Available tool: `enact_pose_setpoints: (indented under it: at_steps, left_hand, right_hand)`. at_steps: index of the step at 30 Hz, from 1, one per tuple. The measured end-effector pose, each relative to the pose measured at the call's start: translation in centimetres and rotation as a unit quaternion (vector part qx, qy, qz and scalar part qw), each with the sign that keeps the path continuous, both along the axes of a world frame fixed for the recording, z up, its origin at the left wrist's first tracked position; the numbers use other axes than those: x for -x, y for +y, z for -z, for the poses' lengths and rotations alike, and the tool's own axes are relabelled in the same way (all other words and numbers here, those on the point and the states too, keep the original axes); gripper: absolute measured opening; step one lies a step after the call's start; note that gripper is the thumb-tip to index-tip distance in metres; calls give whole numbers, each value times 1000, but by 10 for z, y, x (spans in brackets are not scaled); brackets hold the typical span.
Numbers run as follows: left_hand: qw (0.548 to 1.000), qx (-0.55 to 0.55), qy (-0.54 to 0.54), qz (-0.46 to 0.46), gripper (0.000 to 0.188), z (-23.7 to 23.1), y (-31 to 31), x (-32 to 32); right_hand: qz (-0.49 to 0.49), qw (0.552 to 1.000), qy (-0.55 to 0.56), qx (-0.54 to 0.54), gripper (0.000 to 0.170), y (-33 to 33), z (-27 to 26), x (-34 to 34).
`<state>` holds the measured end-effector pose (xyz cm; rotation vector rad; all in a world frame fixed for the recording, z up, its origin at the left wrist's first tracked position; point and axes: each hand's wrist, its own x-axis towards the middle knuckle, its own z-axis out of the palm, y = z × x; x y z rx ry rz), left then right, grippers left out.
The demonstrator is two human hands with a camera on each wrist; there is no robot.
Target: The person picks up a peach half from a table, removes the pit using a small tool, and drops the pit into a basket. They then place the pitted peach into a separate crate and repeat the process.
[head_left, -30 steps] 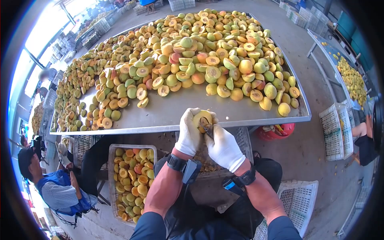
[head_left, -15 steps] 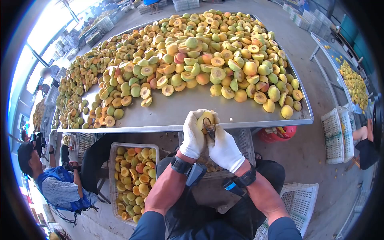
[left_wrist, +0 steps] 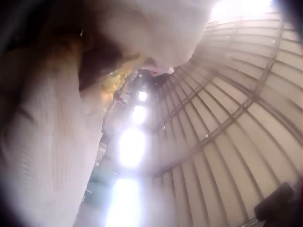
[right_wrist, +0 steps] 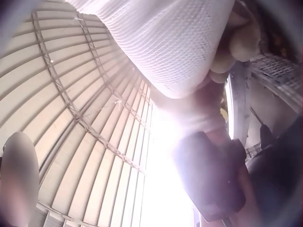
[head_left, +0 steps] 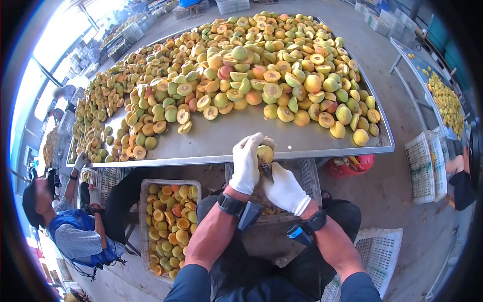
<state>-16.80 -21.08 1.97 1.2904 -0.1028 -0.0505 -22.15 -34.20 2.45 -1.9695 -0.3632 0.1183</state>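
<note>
In the head view my white-gloved left hand (head_left: 246,163) holds a halved yellow peach (head_left: 265,153) just in front of the table's near edge. My right hand (head_left: 287,190), also gloved in white, grips a small dark metal pitting tool (head_left: 267,172) against the fruit's cut side. The two hands are close together, and fingers cover part of the fruit and the tool. In the left wrist view, the left glove (left_wrist: 47,142) fills the left side, blurred. The right wrist view shows the back of the right glove (right_wrist: 175,47), its fingers out of sight.
A metal table (head_left: 226,136) bears a large heap of halved peaches (head_left: 241,65). Below it stand a crate of hollowed halves (head_left: 166,226), another crate under my hands (head_left: 307,183) and a red bucket (head_left: 349,166). Another person (head_left: 80,236) sits at left; a white crate (head_left: 375,256) is at lower right.
The pitting tool has tipped within the peach half, and the fruit's cut face has turned. My right hand has dropped slightly. The person at left has reached up to the table edge.
</note>
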Motion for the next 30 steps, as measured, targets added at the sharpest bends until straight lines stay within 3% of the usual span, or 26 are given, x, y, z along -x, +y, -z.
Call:
enact_pose_setpoints:
  at_steps: [3, 7, 13, 15, 16, 17, 18, 24, 30]
  left_hand:
    - [975, 132, 126, -131, 26, -10, -10, 2]
    - [969, 139, 161, -129, 25, -18, -6, 6]
    - [984, 115, 85, -107, 31, -30, -2, 16]
    - [990, 104, 71, -67, 41, -25, 1, 14]
    - [990, 104, 72, -67, 41, -26, 4, 13]
    - [991, 102, 79, -19, 41, -27, 7, 12]
    - [991, 100, 87, 28, 42, -28, 8, 11]
    - [987, 51, 118, 99, 39, -31, 11, 6]
    - [975, 50, 184, 112, 21, -31, 11, 5]
  right_hand:
    - [35, 997, 32, 59, 24, 7, 4, 3]
    - [3, 998, 39, 44, 24, 6, 4, 1]
    - [-42, 999, 24, 0, 23, 4, -3, 5]
    - [-118, 984, 13, -135, 19, 3, 10, 1]
    - [-117, 984, 13, -136, 19, 0, -2, 1]
    - [-149, 957, 186, -166, 16, -7, -19, 2]
    - [-176, 898, 355, -191, 12, -13, -33, 2]
    - [-207, 830, 451, -254, 7, -25, -41, -2]
    - [-219, 807, 478, -270, 8, -28, -28, -3]
